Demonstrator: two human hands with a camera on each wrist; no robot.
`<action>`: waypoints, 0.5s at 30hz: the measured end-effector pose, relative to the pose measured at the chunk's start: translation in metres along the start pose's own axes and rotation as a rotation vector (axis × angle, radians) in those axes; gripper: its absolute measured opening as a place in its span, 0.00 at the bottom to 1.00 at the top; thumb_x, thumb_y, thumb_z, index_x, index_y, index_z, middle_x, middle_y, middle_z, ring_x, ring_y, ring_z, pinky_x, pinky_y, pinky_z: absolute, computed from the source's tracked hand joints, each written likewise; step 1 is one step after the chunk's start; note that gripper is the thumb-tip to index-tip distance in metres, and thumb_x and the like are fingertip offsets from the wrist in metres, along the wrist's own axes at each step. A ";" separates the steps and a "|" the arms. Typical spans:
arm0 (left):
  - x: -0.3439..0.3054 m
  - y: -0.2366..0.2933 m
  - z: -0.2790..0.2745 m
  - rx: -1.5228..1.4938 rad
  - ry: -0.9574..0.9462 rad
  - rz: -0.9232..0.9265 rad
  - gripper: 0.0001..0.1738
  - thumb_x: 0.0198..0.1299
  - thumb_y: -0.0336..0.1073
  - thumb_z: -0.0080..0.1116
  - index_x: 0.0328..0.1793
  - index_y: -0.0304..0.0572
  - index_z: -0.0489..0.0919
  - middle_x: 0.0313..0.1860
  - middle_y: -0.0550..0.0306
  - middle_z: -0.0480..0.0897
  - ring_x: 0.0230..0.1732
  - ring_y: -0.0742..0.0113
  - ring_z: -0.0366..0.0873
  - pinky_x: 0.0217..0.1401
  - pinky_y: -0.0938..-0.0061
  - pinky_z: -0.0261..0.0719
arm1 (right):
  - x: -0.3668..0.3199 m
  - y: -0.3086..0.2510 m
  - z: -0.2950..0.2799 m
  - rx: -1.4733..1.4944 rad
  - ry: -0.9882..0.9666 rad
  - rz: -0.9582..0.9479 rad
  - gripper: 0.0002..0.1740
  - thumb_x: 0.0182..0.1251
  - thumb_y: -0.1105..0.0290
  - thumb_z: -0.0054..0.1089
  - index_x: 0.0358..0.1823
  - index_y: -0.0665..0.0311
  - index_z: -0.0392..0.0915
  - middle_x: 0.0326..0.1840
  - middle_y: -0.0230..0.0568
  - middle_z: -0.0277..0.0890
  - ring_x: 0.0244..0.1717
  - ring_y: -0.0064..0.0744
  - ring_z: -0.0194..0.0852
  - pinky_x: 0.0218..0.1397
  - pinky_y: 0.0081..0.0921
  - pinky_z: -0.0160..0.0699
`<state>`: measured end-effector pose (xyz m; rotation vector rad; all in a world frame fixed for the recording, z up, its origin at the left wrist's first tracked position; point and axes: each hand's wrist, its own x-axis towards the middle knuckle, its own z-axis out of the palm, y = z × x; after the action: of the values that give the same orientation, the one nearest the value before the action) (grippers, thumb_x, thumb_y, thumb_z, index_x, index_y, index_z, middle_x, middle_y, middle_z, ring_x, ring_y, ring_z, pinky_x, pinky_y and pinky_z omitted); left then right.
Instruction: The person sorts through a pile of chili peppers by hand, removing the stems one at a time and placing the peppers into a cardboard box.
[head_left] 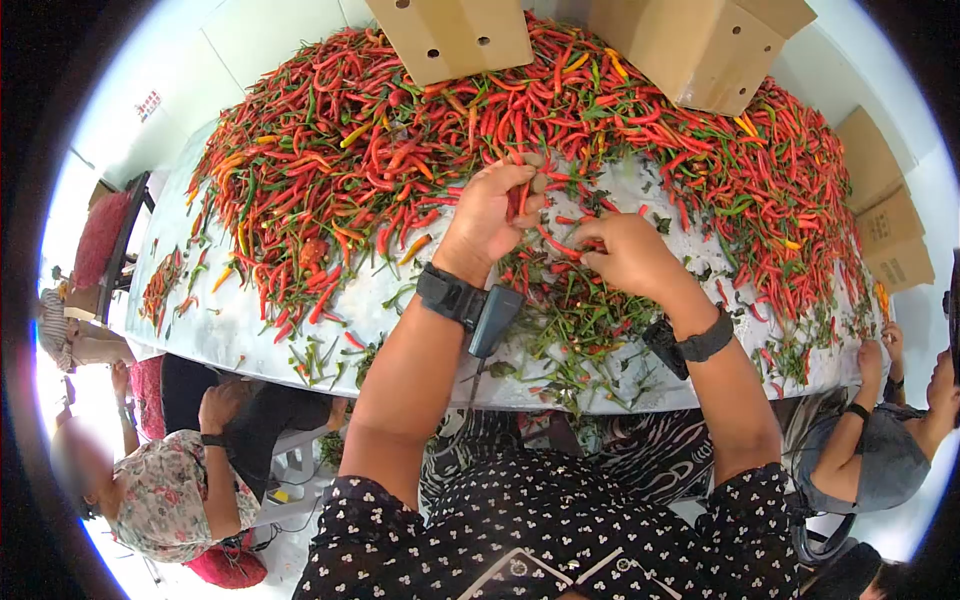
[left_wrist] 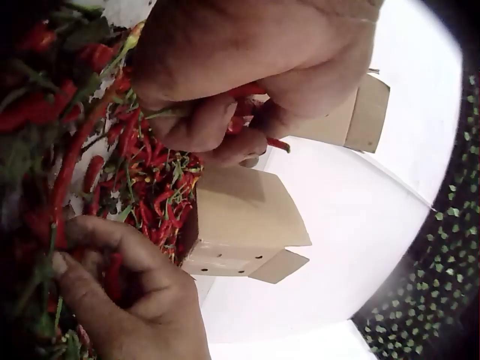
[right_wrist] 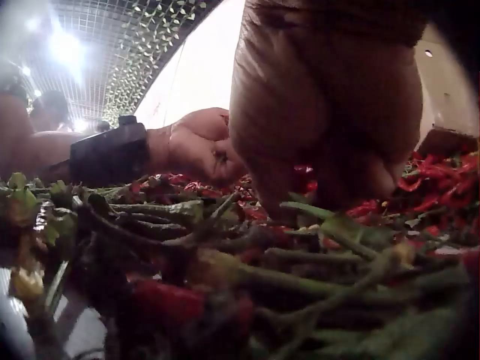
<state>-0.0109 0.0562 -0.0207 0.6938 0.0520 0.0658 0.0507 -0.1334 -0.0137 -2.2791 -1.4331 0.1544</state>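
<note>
Chillies (head_left: 330, 150), too many for counting, lie in one wide heap on the tabletop (head_left: 185, 325), from 10 o'clock over 12 to 3 in the head view. They are mostly red, with some orange, yellow and green ones among them. One small pile (head_left: 162, 285) lies apart at 9 o'clock.

Two hands work at the near edge of the heap. The left hand (head_left: 488, 215), at 12 o'clock, is grasping chillies in its curled fingers; at least two are seen there, but the full number is hidden. The right hand (head_left: 640, 262), between 2 and 3 o'clock, is grasping one long red chilli (left_wrist: 70, 165), pinched between thumb and finger at one end. Each wrist carries one dark band.

One loose bed of green stems (head_left: 585, 320) lies at 4 o'clock, just under the hands, with a few red pieces in it. Two boxes stand at the far side of the heap: one box (head_left: 455, 45) at 12 o'clock, one bigger box (head_left: 690, 55) at 1 o'clock. One person in flowered shirt (head_left: 175, 490) is at 8 o'clock, and one person in grey shirt (head_left: 865, 455) is at 4 o'clock.
</note>
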 end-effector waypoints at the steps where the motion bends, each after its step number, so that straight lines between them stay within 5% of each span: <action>1: 0.000 0.000 -0.001 -0.001 -0.003 0.004 0.05 0.58 0.31 0.46 0.39 0.43 0.72 0.25 0.63 0.72 0.18 0.77 0.64 0.13 0.86 0.56 | 0.000 0.001 -0.003 -0.004 0.001 -0.002 0.12 0.48 0.74 0.59 0.37 0.66 0.77 0.30 0.47 0.76 0.33 0.43 0.74 0.39 0.35 0.71; 4: 0.000 0.002 0.000 0.005 -0.054 0.052 0.03 0.58 0.31 0.48 0.37 0.43 0.72 0.25 0.63 0.71 0.18 0.77 0.64 0.13 0.86 0.56 | 0.000 -0.002 -0.021 0.347 0.090 0.288 0.12 0.56 0.68 0.58 0.38 0.68 0.77 0.25 0.32 0.73 0.21 0.18 0.63 0.25 0.20 0.64; 5: -0.001 0.002 0.001 0.023 -0.027 0.064 0.03 0.58 0.31 0.49 0.37 0.43 0.72 0.24 0.64 0.70 0.18 0.78 0.64 0.13 0.86 0.56 | 0.000 -0.006 -0.026 0.345 0.093 0.286 0.12 0.56 0.68 0.58 0.38 0.68 0.77 0.25 0.32 0.73 0.21 0.18 0.63 0.25 0.20 0.64; 7: -0.002 0.000 0.003 0.040 -0.004 0.077 0.02 0.58 0.31 0.50 0.36 0.44 0.72 0.24 0.64 0.70 0.18 0.78 0.64 0.13 0.86 0.55 | -0.002 -0.011 -0.033 0.786 0.181 0.556 0.12 0.59 0.68 0.56 0.40 0.68 0.76 0.23 0.27 0.69 0.18 0.13 0.57 0.20 0.16 0.57; 8: -0.001 -0.002 0.002 0.048 -0.008 0.065 0.01 0.57 0.31 0.51 0.36 0.44 0.72 0.24 0.64 0.70 0.18 0.78 0.64 0.14 0.87 0.55 | -0.003 -0.008 -0.034 0.902 0.201 0.541 0.09 0.60 0.66 0.55 0.33 0.64 0.76 0.19 0.23 0.64 0.18 0.15 0.56 0.21 0.15 0.55; 15: 0.000 0.000 0.001 -0.039 0.093 0.157 0.01 0.57 0.30 0.53 0.35 0.45 0.73 0.22 0.67 0.69 0.17 0.79 0.63 0.14 0.85 0.54 | -0.007 0.005 -0.030 1.411 0.304 0.550 0.08 0.62 0.64 0.54 0.29 0.59 0.69 0.17 0.21 0.56 0.16 0.13 0.50 0.16 0.15 0.44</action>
<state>-0.0111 0.0555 -0.0194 0.6543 0.0853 0.2489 0.0607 -0.1508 0.0102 -1.2858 -0.2204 0.6839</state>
